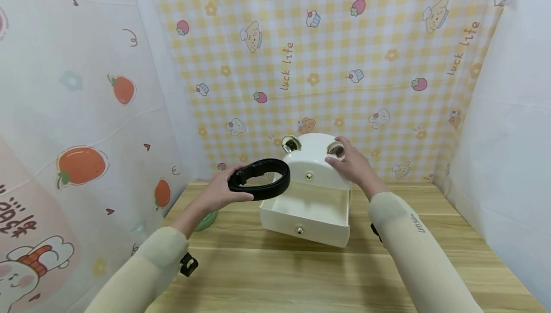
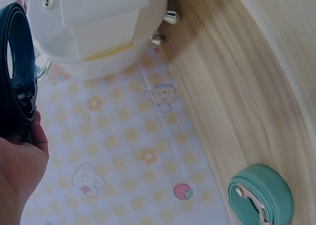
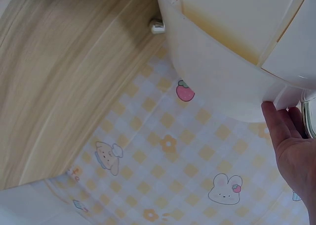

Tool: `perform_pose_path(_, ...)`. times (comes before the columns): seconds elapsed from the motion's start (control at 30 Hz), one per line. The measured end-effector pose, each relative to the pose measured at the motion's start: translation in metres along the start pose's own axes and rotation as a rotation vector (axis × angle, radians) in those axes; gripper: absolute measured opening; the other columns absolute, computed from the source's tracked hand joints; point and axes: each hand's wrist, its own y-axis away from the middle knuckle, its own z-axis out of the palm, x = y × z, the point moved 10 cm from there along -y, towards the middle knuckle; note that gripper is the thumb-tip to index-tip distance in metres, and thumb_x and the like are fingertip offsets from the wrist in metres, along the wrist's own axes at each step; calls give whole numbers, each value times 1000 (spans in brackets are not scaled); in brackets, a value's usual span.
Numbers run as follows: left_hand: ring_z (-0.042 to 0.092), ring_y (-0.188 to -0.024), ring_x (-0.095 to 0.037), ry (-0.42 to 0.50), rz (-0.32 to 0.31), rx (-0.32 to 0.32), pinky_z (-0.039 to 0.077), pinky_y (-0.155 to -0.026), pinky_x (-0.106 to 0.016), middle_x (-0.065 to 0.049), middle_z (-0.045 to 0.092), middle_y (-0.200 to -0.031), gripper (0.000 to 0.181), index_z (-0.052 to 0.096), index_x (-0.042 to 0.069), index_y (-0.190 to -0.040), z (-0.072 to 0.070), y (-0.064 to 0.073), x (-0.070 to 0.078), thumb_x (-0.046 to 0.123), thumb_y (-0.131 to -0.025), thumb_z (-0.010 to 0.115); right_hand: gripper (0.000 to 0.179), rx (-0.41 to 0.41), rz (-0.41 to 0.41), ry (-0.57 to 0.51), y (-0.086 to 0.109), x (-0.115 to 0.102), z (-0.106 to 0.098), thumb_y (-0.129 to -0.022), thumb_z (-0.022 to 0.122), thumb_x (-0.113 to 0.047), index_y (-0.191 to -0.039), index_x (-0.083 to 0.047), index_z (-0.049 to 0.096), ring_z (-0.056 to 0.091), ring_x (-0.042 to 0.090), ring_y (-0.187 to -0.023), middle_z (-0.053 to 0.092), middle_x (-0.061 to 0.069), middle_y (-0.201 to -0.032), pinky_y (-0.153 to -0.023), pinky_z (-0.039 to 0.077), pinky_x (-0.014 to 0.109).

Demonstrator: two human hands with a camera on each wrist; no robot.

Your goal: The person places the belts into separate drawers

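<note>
My left hand (image 1: 221, 191) holds a coiled black belt (image 1: 281, 191) in the air, at the front left of a white drawer box (image 1: 312, 148). The same belt (image 2: 29, 62) fills the left edge of the left wrist view. The box has gold-rimmed eyes on top, and its lower drawer (image 1: 303, 229) is pulled out toward me, with bare floor showing inside. My right hand (image 1: 355, 162) grips the box's upper right corner around one eye, thumb at the front. In the right wrist view its fingers (image 3: 279, 123) press on the box's outer wall.
A coiled green belt (image 2: 274, 188) with a metal buckle lies on the wooden table (image 1: 241, 274), mostly hidden behind my left wrist in the head view. Behind the box hangs a checked cloth (image 1: 327, 54), with printed cloth at the left and white cloth at the right.
</note>
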Motion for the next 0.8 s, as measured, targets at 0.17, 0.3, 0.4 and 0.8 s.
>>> perform_pose_path(0.17,59,-104,-23,23,40,-42,46,-91,-43,-9,58,-128,86,42,15,-147,12,-5,7,37,-76,85,77,-4,-2,-4,-1,1,1,-98,59,-43,-156,-13,18,57,46,-109,55,30,-126,-96,42,61)
perform_pose_path(0.3,59,-103,-22,40,34,-69,46,-90,-42,-8,60,-126,85,44,16,-146,23,-7,10,36,-75,86,78,-9,-5,-4,0,2,1,-98,59,-44,-156,-14,17,58,45,-109,54,30,-127,-97,42,61)
perform_pose_path(0.4,58,-102,-21,47,42,-84,45,-90,-41,-5,61,-123,79,48,20,-142,31,-10,14,34,-74,87,77,-10,-7,-2,0,2,1,-98,59,-44,-156,-14,17,58,45,-109,54,30,-127,-97,42,61)
perform_pose_path(0.8,57,-113,-21,41,53,-156,42,-99,-47,-2,58,-131,81,47,24,-145,55,-20,23,38,-75,86,76,4,-18,-2,1,-2,-1,-98,59,-42,-156,-12,18,56,46,-110,54,31,-127,-97,42,61)
